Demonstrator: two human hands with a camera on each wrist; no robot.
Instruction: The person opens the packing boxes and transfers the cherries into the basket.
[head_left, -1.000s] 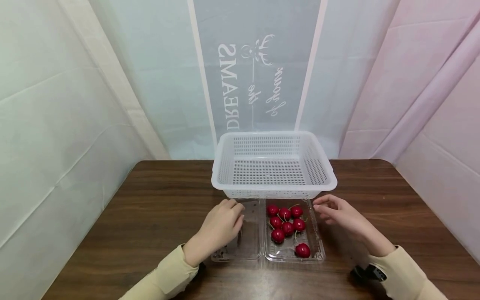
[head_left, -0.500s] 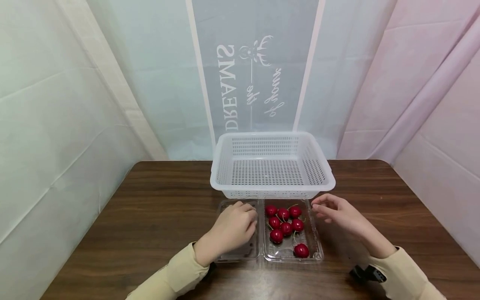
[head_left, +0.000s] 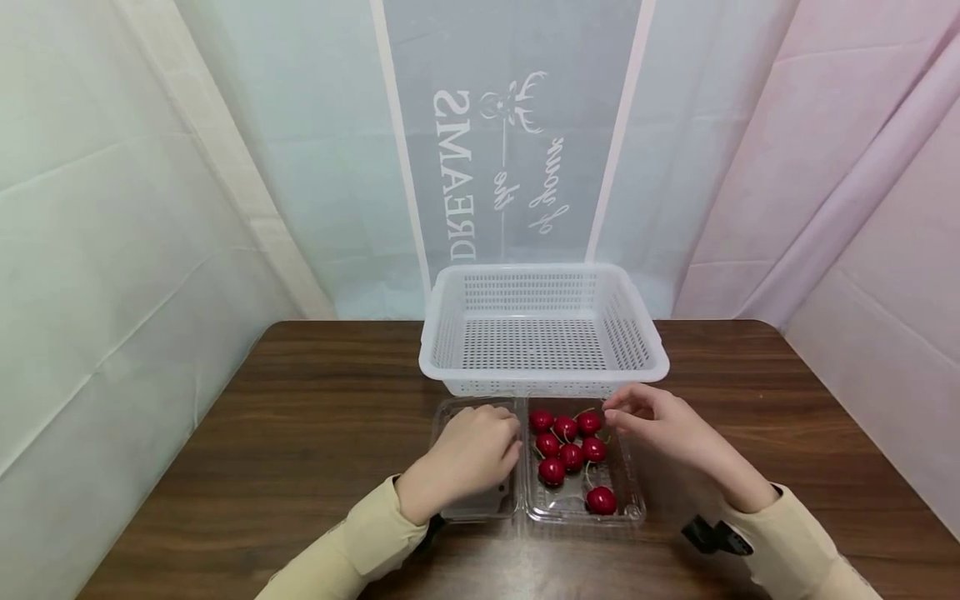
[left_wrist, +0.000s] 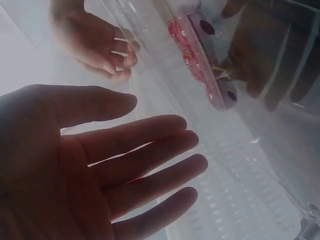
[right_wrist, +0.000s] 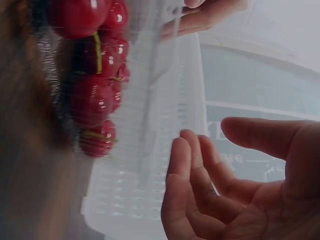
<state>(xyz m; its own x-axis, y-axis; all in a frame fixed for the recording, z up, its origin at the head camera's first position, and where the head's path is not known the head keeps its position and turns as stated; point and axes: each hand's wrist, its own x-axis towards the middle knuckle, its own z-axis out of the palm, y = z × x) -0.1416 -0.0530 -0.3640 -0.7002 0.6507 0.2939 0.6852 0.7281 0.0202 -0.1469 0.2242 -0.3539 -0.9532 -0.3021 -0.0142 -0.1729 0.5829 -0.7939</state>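
A clear clamshell box point(head_left: 577, 500) lies open on the brown table point(head_left: 300, 433), just in front of a white slotted basket point(head_left: 543, 333), with seven red cherries point(head_left: 570, 454) in its right half and its flat lid point(head_left: 480, 500) folded out to the left. The left hand point(head_left: 468, 454) rests on that lid, fingers relaxed and gripping nothing. The right hand point(head_left: 663, 429) hovers over the box's far right corner beside the cherries, fingers loosely bent and empty.

Makeshift recording booth, pale fabric sheets point(head_left: 112, 250) as walls (one printed backwards), wooden table point(head_left: 300, 433)
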